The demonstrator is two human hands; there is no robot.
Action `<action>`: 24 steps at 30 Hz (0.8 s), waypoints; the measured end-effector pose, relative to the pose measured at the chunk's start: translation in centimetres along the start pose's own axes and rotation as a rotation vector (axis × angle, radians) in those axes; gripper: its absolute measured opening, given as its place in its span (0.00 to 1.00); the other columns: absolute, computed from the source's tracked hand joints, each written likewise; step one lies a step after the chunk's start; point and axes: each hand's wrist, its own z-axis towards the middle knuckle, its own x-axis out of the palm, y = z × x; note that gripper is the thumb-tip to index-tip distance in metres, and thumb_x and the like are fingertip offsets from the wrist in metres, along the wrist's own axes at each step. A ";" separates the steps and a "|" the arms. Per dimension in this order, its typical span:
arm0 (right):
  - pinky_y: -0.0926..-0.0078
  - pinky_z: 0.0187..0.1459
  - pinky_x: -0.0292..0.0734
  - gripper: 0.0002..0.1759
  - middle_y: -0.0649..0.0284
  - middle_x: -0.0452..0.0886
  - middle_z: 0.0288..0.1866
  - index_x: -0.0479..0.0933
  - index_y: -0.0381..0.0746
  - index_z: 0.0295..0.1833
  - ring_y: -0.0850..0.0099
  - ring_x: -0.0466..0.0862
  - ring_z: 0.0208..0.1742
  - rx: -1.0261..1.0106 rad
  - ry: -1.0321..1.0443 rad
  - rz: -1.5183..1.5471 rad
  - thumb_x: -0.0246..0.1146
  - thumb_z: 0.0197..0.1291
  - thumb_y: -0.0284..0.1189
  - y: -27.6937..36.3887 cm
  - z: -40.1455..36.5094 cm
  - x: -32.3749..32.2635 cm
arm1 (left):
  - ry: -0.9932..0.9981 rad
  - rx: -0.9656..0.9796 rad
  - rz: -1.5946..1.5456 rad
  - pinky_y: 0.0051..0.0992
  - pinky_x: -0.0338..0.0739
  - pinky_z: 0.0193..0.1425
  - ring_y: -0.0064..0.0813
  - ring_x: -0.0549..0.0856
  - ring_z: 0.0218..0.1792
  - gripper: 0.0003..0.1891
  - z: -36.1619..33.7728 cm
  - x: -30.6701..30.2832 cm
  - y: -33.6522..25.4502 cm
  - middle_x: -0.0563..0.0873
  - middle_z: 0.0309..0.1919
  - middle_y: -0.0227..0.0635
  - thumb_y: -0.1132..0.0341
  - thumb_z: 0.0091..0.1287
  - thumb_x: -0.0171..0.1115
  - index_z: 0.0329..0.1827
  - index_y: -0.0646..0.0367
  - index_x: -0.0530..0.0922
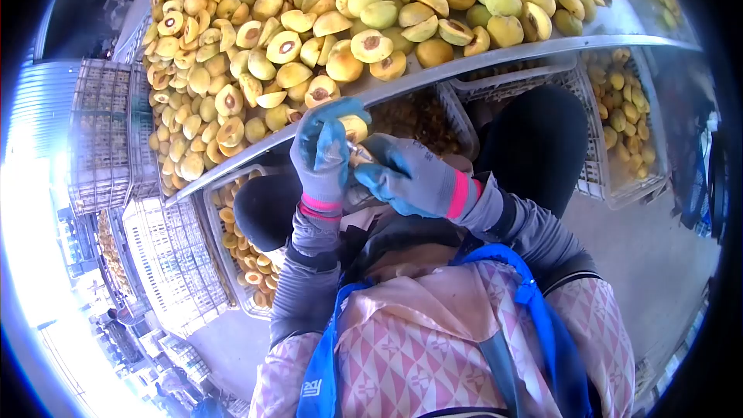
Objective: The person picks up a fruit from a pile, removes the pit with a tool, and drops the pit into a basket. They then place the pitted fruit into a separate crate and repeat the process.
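Note:
My left hand (pixel 321 151), in a grey and blue glove with a pink cuff, is closed round a yellow peach half (pixel 354 127). Just to its right, my gloved right hand (pixel 410 176) grips a small hand tool (pixel 359 154) with a metal end and a pale handle. The tool's metal end is at the fruit's lower side; the fingers hide its exact shape. Both hands are together in front of my body, near the rim of a metal table (pixel 441 71) heaped with halved yellow peaches (pixel 290 46), some showing brown-red centres.
Below the rim stands a crate (pixel 457 112) with brownish pieces. Another crate of peaches (pixel 623 116) is at the right, and one with peach halves (pixel 251 263) at the left. White plastic crates (pixel 174 259) and stacked crates (pixel 101 135) stand further left. My knees flank the middle crate.

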 end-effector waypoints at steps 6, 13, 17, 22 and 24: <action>0.64 0.31 0.75 0.08 0.56 0.80 0.30 0.72 0.37 0.46 0.63 0.80 0.26 -0.005 -0.066 -0.258 0.56 0.66 0.30 -1.0 0.3 -0.6 | -0.129 0.138 0.086 0.25 0.76 0.53 0.27 0.83 0.47 0.20 -0.8 0.5 1.4 0.84 0.50 0.42 0.61 0.68 0.60 0.55 0.69 0.77; 0.59 0.35 0.77 0.11 0.55 0.83 0.34 0.75 0.38 0.49 0.55 0.84 0.33 -0.230 -0.160 -0.742 0.57 0.67 0.34 -1.3 -0.3 -0.8 | 0.101 -0.004 0.105 0.25 0.77 0.52 0.25 0.83 0.45 0.22 -0.5 -0.6 1.6 0.86 0.48 0.40 0.56 0.68 0.60 0.53 0.68 0.79; 0.86 0.25 0.68 0.11 0.77 0.75 0.31 0.76 0.39 0.50 0.85 0.71 0.27 0.256 0.070 0.424 0.58 0.71 0.35 -1.3 -0.5 -1.9 | 0.149 -0.036 0.001 0.25 0.77 0.52 0.25 0.83 0.45 0.31 -0.6 -0.2 2.1 0.86 0.48 0.39 0.44 0.67 0.61 0.52 0.68 0.80; 0.86 0.20 0.63 0.20 0.76 0.73 0.24 0.76 0.41 0.48 0.86 0.69 0.20 0.337 0.169 0.156 0.58 0.69 0.47 0.1 -1.2 -2.8 | 0.092 -0.021 -0.025 0.23 0.78 0.48 0.23 0.84 0.42 0.31 -1.2 0.2 2.1 0.86 0.45 0.37 0.43 0.68 0.59 0.50 0.69 0.81; 0.86 0.18 0.62 0.22 0.75 0.73 0.23 0.76 0.41 0.48 0.86 0.68 0.18 0.333 0.175 0.152 0.57 0.69 0.50 0.3 -1.3 -2.5 | 0.094 -0.036 -0.002 0.23 0.78 0.47 0.23 0.84 0.41 0.31 -1.4 0.2 1.8 0.86 0.44 0.37 0.43 0.68 0.58 0.50 0.69 0.81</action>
